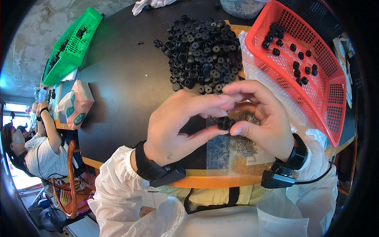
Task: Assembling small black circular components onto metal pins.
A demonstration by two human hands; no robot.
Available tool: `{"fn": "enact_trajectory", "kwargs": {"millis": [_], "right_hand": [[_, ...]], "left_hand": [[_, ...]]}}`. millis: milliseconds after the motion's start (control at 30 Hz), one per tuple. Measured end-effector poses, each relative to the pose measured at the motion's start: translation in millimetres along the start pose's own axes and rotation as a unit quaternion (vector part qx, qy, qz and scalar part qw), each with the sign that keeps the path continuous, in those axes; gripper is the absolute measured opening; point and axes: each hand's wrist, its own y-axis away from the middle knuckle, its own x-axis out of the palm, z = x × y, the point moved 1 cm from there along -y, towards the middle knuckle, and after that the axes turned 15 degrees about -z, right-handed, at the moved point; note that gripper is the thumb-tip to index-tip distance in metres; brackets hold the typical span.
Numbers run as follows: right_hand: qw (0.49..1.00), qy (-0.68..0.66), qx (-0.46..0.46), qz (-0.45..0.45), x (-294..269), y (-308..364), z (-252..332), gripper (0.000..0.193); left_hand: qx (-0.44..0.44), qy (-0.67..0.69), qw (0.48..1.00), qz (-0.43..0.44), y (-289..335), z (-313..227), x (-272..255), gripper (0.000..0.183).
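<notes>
Black part, grasped between fingers of left hand and right hand, by near edge of desk; a thumb slip risked losing it among metal bits.

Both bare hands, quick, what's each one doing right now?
Bare left hand: closed, holding a small, rounded black piece.
Bare right hand: closed on that piece's right side.

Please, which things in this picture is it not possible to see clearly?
In the head view:
Black part: partly covered by the left hand and right hand.
Small metal pieces: partly behind the right hand, too small to identify.
Clear tub: cut off by the upper edge.
Green basket: its wall hides some contents.
</notes>
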Motion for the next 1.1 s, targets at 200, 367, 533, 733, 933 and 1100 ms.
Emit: {"fn": "enact_trajectory", "kwargs": {"millis": [200, 367, 533, 733, 933, 1100], "right_hand": [[0.987, -0.099, 0.111, 0.052, 2, 1, -4, 0.079], [0.982, -0.121, 0.136, 0.053, 3, 1, -6, 0.084], [0.983, -0.106, 0.139, 0.056, 2, 3, -3, 0.083], [0.973, -0.100, 0.199, 0.057, 2, 2, 6, 0.077], [0.984, -0.075, 0.152, 0.049, 4, 3, -1, 0.068], [0.972, -0.150, 0.179, 0.028, 8, 7, 6, 0.046]], "left_hand": [[0.101, -0.073, 0.992, -0.001, 0, -1, -4, 0.061], [0.122, -0.088, 0.989, -0.013, -4, -2, -1, 0.059], [0.112, -0.100, 0.989, -0.014, -7, 0, -2, 0.045], [0.131, -0.108, 0.985, -0.007, -5, -1, -5, 0.037], [0.134, -0.130, 0.982, -0.015, -4, -5, -2, 0.036], [0.214, -0.168, 0.958, -0.089, 3, -11, 5, 0.030]]}}
